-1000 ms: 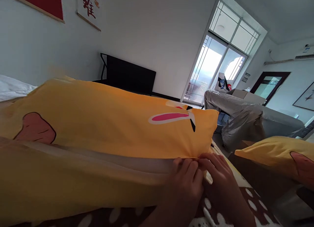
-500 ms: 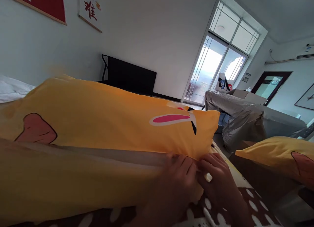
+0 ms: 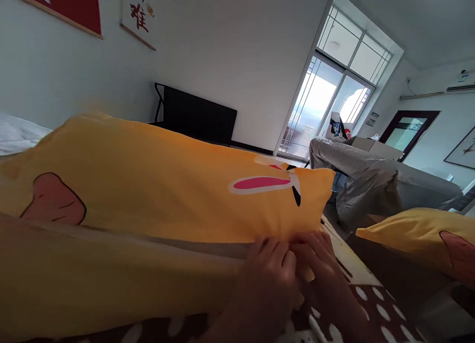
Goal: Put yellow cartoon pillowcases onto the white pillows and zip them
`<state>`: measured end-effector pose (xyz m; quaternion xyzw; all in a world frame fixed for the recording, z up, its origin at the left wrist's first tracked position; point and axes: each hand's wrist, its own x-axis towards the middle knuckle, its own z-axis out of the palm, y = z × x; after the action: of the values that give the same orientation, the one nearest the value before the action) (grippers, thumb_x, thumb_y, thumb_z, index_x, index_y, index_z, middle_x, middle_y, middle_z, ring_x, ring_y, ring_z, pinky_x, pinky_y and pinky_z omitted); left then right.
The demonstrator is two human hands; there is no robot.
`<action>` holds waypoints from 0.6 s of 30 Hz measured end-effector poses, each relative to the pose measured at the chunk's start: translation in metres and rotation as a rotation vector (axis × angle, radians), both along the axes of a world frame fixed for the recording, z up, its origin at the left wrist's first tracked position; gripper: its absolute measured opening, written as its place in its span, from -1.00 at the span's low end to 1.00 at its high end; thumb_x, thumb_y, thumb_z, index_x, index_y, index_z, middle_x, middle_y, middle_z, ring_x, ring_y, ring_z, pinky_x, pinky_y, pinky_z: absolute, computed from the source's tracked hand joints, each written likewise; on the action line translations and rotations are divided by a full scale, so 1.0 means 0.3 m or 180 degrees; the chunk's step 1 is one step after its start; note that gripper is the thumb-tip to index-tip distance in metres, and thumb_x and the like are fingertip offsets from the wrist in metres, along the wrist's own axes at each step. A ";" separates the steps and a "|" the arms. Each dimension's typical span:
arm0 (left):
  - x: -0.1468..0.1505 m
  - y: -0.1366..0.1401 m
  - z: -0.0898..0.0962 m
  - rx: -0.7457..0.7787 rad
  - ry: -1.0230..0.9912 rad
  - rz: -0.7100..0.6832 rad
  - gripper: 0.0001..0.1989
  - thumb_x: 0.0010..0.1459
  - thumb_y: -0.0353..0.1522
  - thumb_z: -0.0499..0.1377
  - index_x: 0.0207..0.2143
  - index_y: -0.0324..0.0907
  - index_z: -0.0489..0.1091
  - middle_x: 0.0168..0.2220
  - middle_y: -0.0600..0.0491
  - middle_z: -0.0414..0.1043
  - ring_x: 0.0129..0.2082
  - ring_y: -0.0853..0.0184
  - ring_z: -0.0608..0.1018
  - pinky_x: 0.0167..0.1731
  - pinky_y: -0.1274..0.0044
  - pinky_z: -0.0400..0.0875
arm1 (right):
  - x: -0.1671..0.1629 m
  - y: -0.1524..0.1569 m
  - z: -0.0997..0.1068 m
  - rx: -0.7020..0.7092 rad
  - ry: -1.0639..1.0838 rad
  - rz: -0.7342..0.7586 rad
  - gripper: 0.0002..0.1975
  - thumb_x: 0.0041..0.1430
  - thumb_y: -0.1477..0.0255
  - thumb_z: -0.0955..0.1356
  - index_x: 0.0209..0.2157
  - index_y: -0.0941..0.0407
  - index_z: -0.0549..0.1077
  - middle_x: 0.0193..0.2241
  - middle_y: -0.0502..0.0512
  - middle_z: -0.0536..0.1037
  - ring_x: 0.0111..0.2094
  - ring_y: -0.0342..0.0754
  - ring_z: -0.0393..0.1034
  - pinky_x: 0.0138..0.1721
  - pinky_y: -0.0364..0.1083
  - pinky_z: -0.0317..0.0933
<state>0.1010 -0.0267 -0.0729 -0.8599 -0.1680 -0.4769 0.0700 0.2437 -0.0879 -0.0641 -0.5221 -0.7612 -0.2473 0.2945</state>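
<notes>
A long yellow pillow (image 3: pixel 159 184) with a printed bunny ear and a pinkish patch stretches across the view. Along its near side runs a long gap in the cover, with a paler layer showing inside. My left hand (image 3: pixel 269 269) is closed on the edge of the cover near the right end of this gap. Right beside it, my right hand (image 3: pixel 319 259) pinches the same edge, the fingers of both hands almost touching. What exactly lies between the fingertips, such as a zipper, is hidden.
Below the pillow lies a brown cloth with white spots (image 3: pixel 384 311). Another yellow pillow (image 3: pixel 411 229) rests at the right. Behind stand a plastic-wrapped sofa (image 3: pixel 371 174) and a black panel (image 3: pixel 200 115) against the wall. White bedding (image 3: pixel 20 135) shows at far left.
My right hand has shifted slightly left, closer to my left hand. The cover's edge at the hands sits a little lower and is bunched more.
</notes>
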 end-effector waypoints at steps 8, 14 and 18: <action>-0.038 0.045 0.027 -0.0016 0.0258 -0.0152 -0.87 -0.02 -0.55 0.11 -0.55 -0.21 0.28 -0.53 0.11 0.32 -0.45 0.33 0.32 -0.36 0.45 0.09 | -0.018 0.008 0.000 -0.0137 0.0088 0.0166 -0.85 0.08 0.66 0.23 -0.41 0.13 0.29 -0.34 0.05 0.38 -0.32 -0.09 0.18 -0.18 -0.02 0.03; -0.084 0.054 0.055 0.0029 0.0277 0.0124 -0.83 -0.10 -0.59 0.06 -0.63 -0.20 0.24 -0.58 0.08 0.29 -0.47 0.31 0.28 -0.40 0.44 0.03 | -0.020 0.026 0.000 -0.0077 0.0093 0.0130 -0.86 -0.07 0.65 0.22 -0.46 0.13 0.20 -0.37 0.07 0.30 -0.32 -0.07 0.12 -0.23 -0.03 0.01; -0.099 0.047 0.057 -0.0038 0.0270 0.0105 -0.85 -0.15 -0.59 0.05 -0.64 -0.20 0.23 -0.59 0.08 0.28 -0.48 0.32 0.27 -0.38 0.43 0.04 | -0.020 0.027 -0.004 -0.0044 0.0132 0.0111 -0.86 -0.07 0.64 0.22 -0.45 0.12 0.20 -0.33 0.08 0.30 -0.30 -0.06 0.14 -0.22 -0.03 0.03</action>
<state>0.0713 -0.0128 -0.0558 -0.8768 -0.1819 -0.4378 0.0798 0.2376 -0.0798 -0.0654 -0.5158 -0.7657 -0.2259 0.3108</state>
